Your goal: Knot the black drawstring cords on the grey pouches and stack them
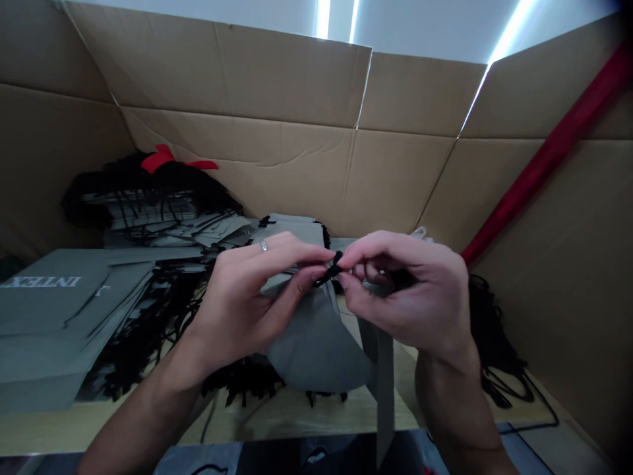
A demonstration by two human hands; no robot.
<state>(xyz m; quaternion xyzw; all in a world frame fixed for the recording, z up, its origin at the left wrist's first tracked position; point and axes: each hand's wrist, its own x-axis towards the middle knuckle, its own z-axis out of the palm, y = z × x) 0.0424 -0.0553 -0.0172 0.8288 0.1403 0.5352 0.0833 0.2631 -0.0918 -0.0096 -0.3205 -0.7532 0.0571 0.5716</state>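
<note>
A black cord (333, 267), looped as if in a knot, is pinched between both hands at the middle of the view. My left hand (257, 290), with a ring on one finger, is closed on it from the left. From the right, my right hand (410, 284) grips the same cord between thumb and fingertips. Directly below hangs a grey bag (321, 349), which looks like paper or card, tilted and partly hidden by my hands. A narrow grey side panel (384, 389) drops past the table's front edge.
Grey bags printed INTEX (49, 310) lie stacked at the left, black cord ends along their side. Behind them is a heap of bags and black cords (163, 204) with a red strip (158, 158). More black cords (494, 330) lie right. Cardboard walls (287, 158) enclose the wooden table (346, 419).
</note>
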